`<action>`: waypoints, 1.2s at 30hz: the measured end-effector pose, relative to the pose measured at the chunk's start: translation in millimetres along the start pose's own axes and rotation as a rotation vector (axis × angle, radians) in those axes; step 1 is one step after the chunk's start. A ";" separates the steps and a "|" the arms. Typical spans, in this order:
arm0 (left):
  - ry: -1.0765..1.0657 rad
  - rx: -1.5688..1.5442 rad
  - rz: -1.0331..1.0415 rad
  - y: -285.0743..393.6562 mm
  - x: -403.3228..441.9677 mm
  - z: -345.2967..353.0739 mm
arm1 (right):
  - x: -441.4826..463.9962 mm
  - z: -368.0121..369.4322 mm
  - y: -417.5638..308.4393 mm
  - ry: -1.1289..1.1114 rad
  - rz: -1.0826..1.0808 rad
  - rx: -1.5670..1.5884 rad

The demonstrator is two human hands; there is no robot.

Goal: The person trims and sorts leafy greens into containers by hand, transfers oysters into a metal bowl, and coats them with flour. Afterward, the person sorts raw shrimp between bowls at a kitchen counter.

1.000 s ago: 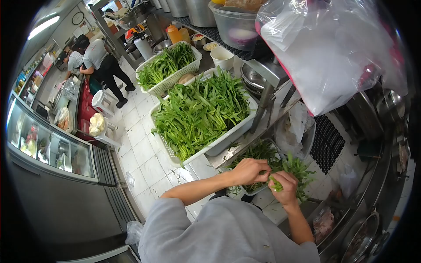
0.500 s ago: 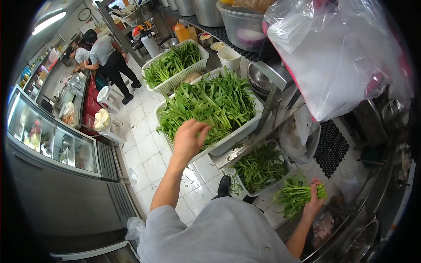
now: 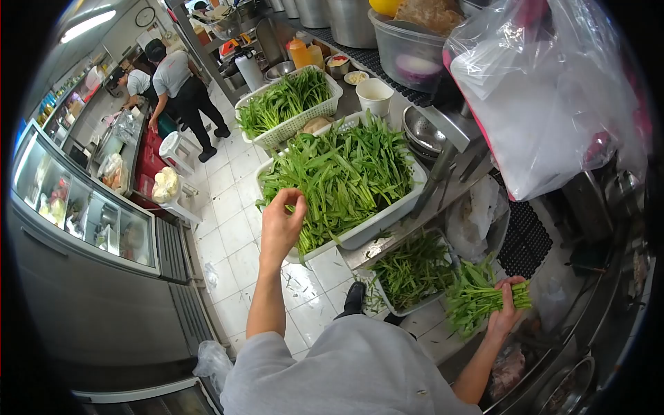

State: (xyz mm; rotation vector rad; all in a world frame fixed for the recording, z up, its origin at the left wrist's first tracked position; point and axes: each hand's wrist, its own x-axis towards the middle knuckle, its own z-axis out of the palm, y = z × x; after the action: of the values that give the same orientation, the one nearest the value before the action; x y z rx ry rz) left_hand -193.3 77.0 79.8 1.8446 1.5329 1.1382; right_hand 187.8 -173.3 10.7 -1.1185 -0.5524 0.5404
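My right hand (image 3: 506,311) grips a bunch of water spinach (image 3: 477,294), long green leaves to the left and cut stems to the right. My left hand (image 3: 282,225) is at the near left edge of a large white basket (image 3: 377,232) heaped with loose water spinach (image 3: 339,176). Its fingers are curled, with thumb and forefinger meeting in a loop; whether anything thin is pinched there is hidden. Below the counter, left of my right hand, stands a tray (image 3: 418,304) of loose leaves and trimmings.
Another white basket of greens (image 3: 290,97) stands behind the large one. A white cup (image 3: 375,95) and metal colanders (image 3: 423,128) are beside them. A plastic bag (image 3: 553,104) hangs at upper right. A glass-front fridge (image 3: 83,207) is at left. Two co-workers (image 3: 176,79) stand farther back.
My left hand has drawn left and slightly down from over the heap to the basket's edge, its thumb and forefinger now closer. My right hand, still holding the bunch, has shifted slightly right in view.
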 end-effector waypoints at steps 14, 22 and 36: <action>-0.455 -0.534 -0.050 53.7 -16.4 57.5 | -7.3 138.2 -43.3 -0.543 -0.584 -0.644; -0.759 -0.468 0.083 91.2 -76.4 99.7 | -7.7 137.6 -7.7 -0.585 -0.399 -0.809; -0.762 -0.261 0.352 60.5 -78.2 129.0 | -18.7 91.0 4.2 -0.541 -0.213 -0.877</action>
State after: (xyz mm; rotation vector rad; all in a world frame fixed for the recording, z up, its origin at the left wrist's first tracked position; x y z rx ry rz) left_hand -54.5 4.9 35.6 2.0595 0.6227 0.5958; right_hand 113.7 -122.5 34.6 -1.7135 -1.4539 0.4107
